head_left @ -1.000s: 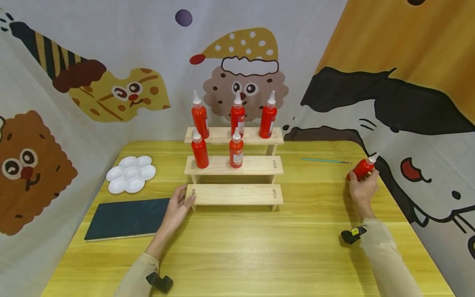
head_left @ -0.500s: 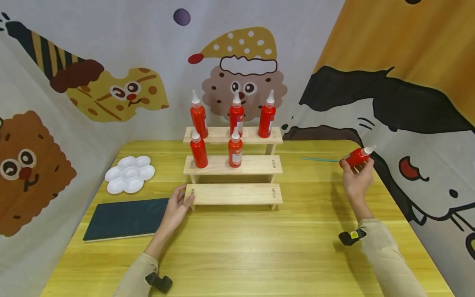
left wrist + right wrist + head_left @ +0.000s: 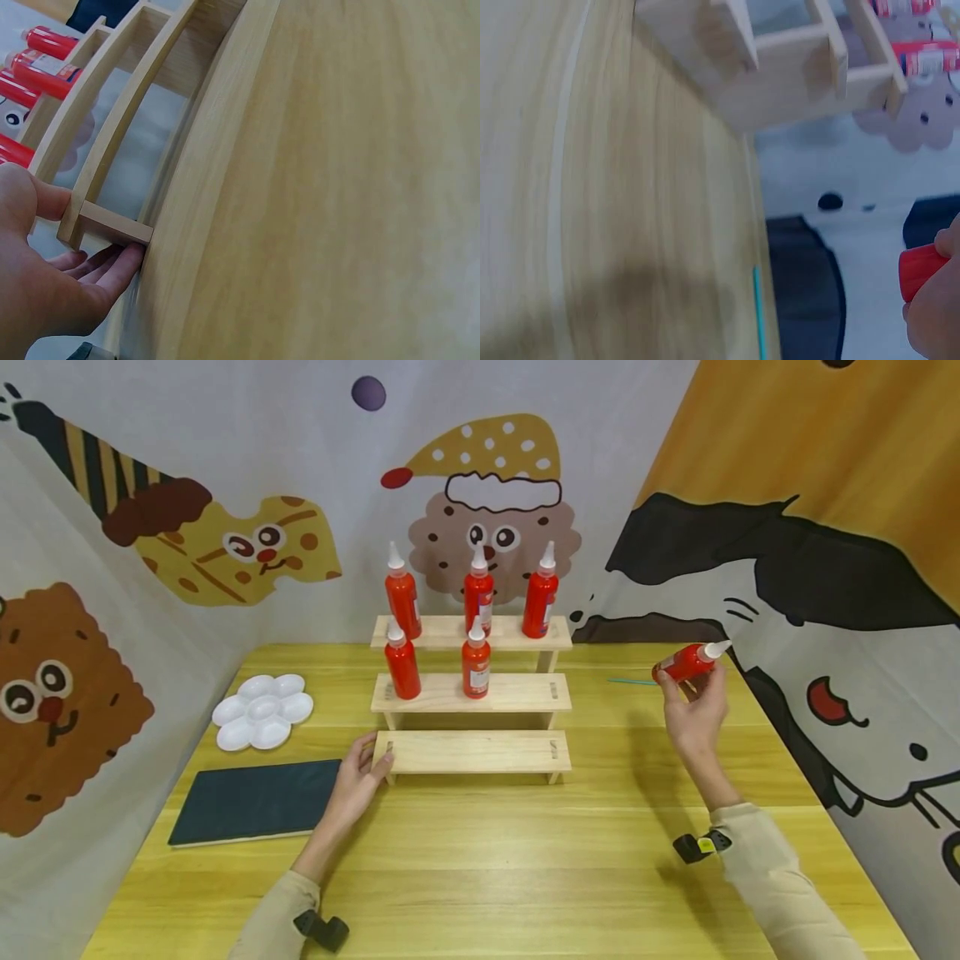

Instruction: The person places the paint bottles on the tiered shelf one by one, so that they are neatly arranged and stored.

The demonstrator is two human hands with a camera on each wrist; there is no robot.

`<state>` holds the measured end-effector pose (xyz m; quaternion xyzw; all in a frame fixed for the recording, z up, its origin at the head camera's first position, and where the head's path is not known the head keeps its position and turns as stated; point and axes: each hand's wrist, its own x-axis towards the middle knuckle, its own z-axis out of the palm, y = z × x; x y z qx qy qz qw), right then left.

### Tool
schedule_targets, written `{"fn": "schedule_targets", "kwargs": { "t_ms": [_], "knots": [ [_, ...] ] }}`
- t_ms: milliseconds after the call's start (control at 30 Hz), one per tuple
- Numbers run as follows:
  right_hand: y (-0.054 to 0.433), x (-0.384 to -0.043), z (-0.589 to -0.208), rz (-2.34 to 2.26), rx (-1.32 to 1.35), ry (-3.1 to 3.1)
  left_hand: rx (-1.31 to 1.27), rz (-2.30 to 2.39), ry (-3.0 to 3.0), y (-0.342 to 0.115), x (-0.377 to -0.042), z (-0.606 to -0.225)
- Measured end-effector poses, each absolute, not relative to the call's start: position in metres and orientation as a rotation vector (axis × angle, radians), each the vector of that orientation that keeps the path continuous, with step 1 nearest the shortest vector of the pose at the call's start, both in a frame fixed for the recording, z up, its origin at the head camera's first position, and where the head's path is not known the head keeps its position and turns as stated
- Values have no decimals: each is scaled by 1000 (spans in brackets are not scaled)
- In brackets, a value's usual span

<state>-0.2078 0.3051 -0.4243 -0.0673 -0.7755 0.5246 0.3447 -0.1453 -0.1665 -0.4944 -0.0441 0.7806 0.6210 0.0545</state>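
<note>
In the head view my right hand [image 3: 696, 718] grips a red paint bottle [image 3: 684, 663] above the table's right side. The bottle is tilted, its white nozzle cap aimed right and slightly up. My left hand [image 3: 358, 785] holds the left end of the lowest step of a three-tier wooden rack [image 3: 472, 752]. In the left wrist view the thumb lies on the step and the fingers are beneath, at its leg [image 3: 112, 222]. Three red bottles [image 3: 540, 602] stand on the top tier. Two more bottles [image 3: 476, 668] stand on the middle tier, at its left and centre.
A white flower-shaped palette [image 3: 264, 712] lies at the back left. In front of it is a dark flat board or book [image 3: 255, 803]. A thin blue paintbrush [image 3: 628, 681] lies right of the rack, partly hidden by the held bottle. A printed curtain [image 3: 300, 427] hangs behind the table.
My right hand has lifted the red bottle off the right side and carried it leftward, tipping it further over. The left hand stays on the rack.
</note>
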Motion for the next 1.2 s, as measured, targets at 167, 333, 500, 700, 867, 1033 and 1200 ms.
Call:
{"fn": "schedule_targets", "kwargs": {
  "t_ms": [167, 333, 500, 700, 867, 1033, 1200],
  "knots": [
    [282, -203, -414, 1370, -76, -2026, -149, 1884, 2377, -166, -146, -496],
    [251, -190, -393, 1351, 46, -2036, -152, 1874, 2382, -165, -145, -494],
    [228, -183, -379, 1348, 194, -2011, -147, 1865, 2379, -164, -144, -493],
    [210, -184, -378, 1351, 316, -2004, -147, 1850, 2399, -164, -146, -493],
    [197, -188, -381, 1389, 357, -2052, -146, 1841, 2407, -164, -148, -495],
    [189, -190, -383, 1429, 384, -2115, -135, 1849, 2402, -163, -149, -496],
    [188, -202, -397, 1423, 400, -2188, -128, 1849, 2398, -164, -149, -495]
  ]
}}
